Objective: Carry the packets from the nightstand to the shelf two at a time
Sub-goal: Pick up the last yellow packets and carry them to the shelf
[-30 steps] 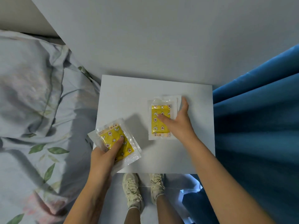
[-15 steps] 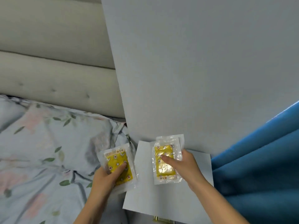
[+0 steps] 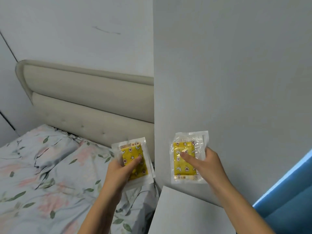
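My left hand grips a clear packet with a yellow patterned insert, held upright over the edge of the bed. My right hand holds a second, similar yellow packet, lifted in front of the grey wall; more clear wrapping shows behind it, so it may be more than one. Below, the white nightstand top shows bare in the part that is visible. No shelf is in view.
A bed with floral bedding and a beige padded headboard lies to the left. A grey wall rises straight ahead. A blue curtain hangs at the lower right.
Both hands have lifted their packets off the nightstand and raised them. The view has tilted up from the nightstand toward the wall and headboard.
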